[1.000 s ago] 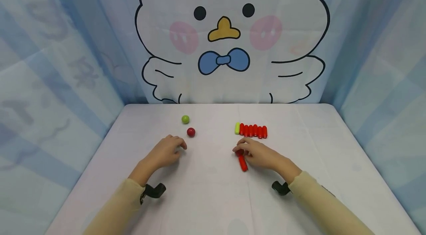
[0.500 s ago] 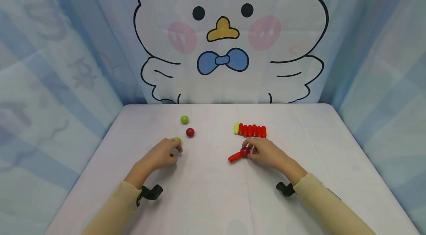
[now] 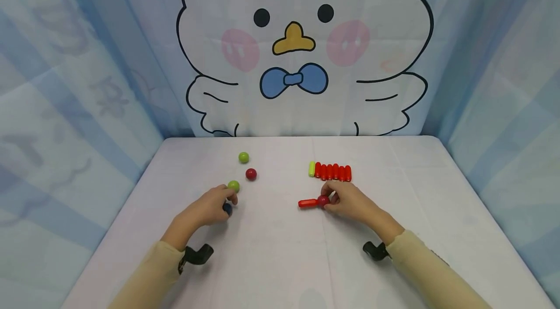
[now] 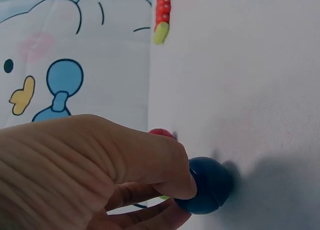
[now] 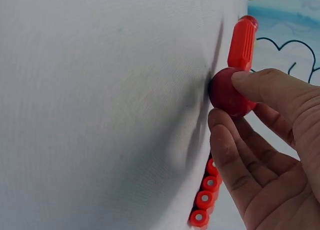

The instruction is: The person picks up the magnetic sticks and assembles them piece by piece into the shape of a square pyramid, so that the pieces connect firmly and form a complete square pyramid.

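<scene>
My left hand point(image 3: 212, 206) pinches a dark blue ball point(image 4: 209, 185) between thumb and fingers, low over the table. A green ball point(image 3: 234, 186) lies right at its fingertips; a red ball point(image 3: 251, 174) and another green ball point(image 3: 243, 157) lie farther back. My right hand point(image 3: 345, 201) holds a dark red ball point(image 5: 227, 93) by thumb and fingers. From that ball a ribbed red rod point(image 3: 308, 203) sticks out to the left, its end joined to the ball. Part of the blue ball is hidden by the thumb in the left wrist view.
Behind my right hand, several red rods point(image 3: 335, 172) lie side by side in a row, with a yellow-green rod point(image 3: 311, 169) at its left end. The white table point(image 3: 280, 260) meets a printed cloth backdrop point(image 3: 302, 110) at the back.
The red rod has swung from pointing toward me to pointing left, and the right hand shifted slightly right. My left hand drew back a little, uncovering the near green ball and the blue ball.
</scene>
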{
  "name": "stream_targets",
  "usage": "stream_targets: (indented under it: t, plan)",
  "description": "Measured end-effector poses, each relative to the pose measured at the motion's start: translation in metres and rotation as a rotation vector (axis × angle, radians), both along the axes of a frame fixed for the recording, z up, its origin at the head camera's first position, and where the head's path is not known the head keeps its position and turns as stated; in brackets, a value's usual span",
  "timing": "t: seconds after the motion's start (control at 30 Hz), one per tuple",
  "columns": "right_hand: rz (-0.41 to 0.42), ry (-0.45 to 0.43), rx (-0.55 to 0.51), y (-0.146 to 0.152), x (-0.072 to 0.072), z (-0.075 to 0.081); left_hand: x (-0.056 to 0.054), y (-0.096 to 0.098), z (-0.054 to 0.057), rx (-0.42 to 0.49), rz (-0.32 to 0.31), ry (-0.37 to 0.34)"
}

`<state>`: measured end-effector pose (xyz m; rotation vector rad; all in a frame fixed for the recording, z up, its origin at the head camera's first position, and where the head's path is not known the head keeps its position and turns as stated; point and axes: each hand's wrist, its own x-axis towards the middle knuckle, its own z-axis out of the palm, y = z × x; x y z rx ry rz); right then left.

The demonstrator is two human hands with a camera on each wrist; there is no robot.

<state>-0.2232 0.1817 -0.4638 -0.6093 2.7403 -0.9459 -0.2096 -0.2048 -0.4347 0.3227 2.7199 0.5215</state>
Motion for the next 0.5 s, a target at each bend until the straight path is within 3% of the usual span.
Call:
stream_targets:
  t: [0.3, 0.5]
  plan:
    - [-0.018, -0.042, 0.001, 0.001, 0.003, -0.004, 0.002, 0.002, -0.002, 0.051, 0.076, -0.005]
    - [-0.030, -0.051, -0.008, 0.001, 0.004, -0.006, 0.004, 0.005, -0.011, 0.118, 0.139, 0.025]
